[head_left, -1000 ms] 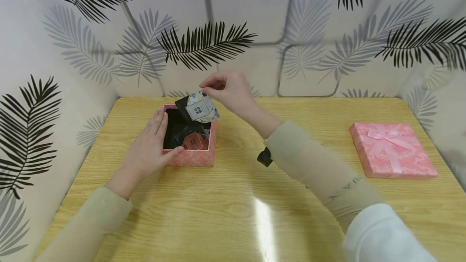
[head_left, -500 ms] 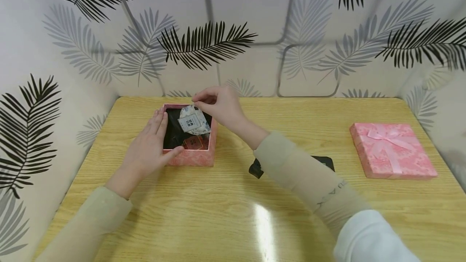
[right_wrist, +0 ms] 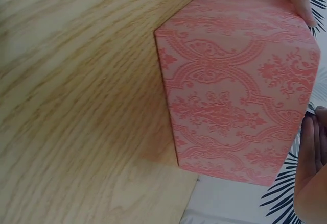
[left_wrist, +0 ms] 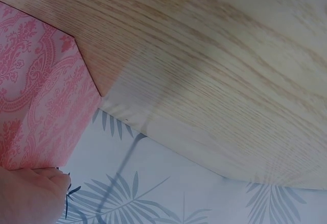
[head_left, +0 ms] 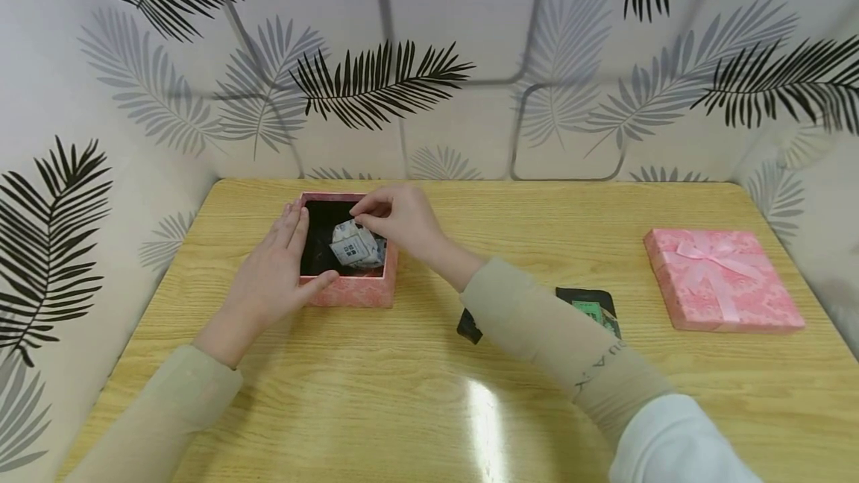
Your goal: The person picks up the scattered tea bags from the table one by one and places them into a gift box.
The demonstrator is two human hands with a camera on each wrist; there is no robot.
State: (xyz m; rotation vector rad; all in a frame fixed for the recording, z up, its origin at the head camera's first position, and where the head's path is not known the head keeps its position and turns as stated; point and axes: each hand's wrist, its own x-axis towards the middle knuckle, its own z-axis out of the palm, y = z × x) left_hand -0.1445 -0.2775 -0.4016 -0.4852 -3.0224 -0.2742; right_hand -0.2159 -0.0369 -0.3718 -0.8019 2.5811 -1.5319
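An open pink patterned box (head_left: pixel 352 292) with a dark inside stands at the left of the table. My left hand (head_left: pixel 268 274) rests on its left rim with long fingers, the thumb lying over the front rim. Between right thumb and forefinger, my right hand (head_left: pixel 406 223) pinches the top of a small sachet (head_left: pixel 352 246) with a white-and-blue design and pale label. That sachet is tilted down inside the box. The right wrist view shows the box's pink side wall (right_wrist: pixel 240 91) with the right hand's fingers (right_wrist: pixel 309 155) over the rim.
A black packet (head_left: pixel 589 305) with a green label lies on the table (head_left: pixel 376 393), partly hidden behind the right sleeve. At the far right sits a pink lid (head_left: pixel 725 278) with a ribbon bow. Leaf-patterned wall covering (head_left: pixel 456 125) rises behind the table.
My right hand has lowered the sachet from above the box's back edge down into the box. The red-labelled sachet inside is now mostly covered. My left hand has stayed in place.
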